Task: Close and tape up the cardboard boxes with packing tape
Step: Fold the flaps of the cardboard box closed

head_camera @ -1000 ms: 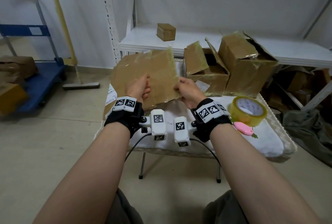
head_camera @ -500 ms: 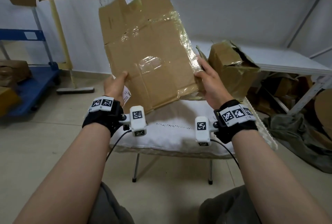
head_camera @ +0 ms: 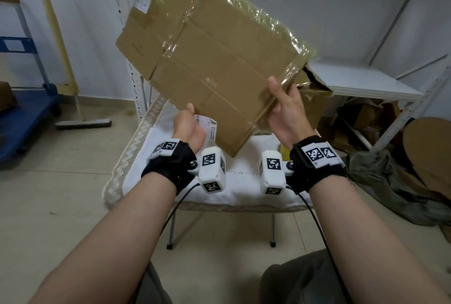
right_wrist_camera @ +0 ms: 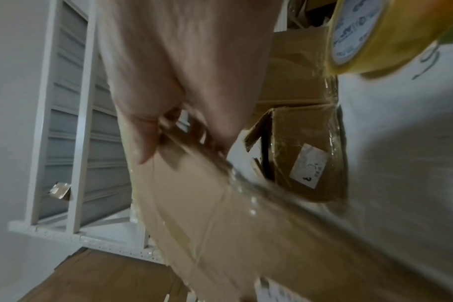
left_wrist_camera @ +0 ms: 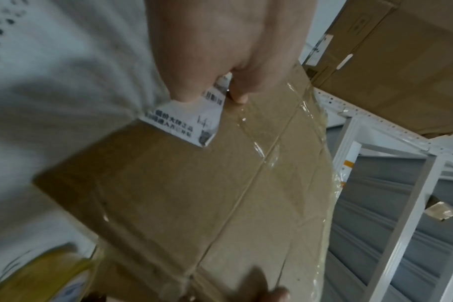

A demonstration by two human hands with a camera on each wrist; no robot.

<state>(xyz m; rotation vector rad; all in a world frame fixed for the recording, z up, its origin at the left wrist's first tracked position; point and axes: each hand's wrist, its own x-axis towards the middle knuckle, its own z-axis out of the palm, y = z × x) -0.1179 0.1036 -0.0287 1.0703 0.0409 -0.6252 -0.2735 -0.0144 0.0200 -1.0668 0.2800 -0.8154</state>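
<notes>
Head view shows your left hand [head_camera: 189, 128] pinching the near left edge of the flattened box [head_camera: 210, 59] by its white label [head_camera: 207, 128], thumb on top. You hold the box tilted in the air above the white counter [head_camera: 239, 189], old tape glossy across it. Your right hand [head_camera: 284, 111] grips its right edge, fingers [right_wrist_camera: 140, 134] curled round. Right wrist view shows a tape roll [right_wrist_camera: 362, 36] on the counter, near an open box [right_wrist_camera: 305, 155].

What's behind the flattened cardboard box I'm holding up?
Behind the flattened cardboard box, an open cardboard box pokes out at its lower right, beside the white shelf. The right wrist view shows the packing tape roll. Anything else behind is covered.
</notes>
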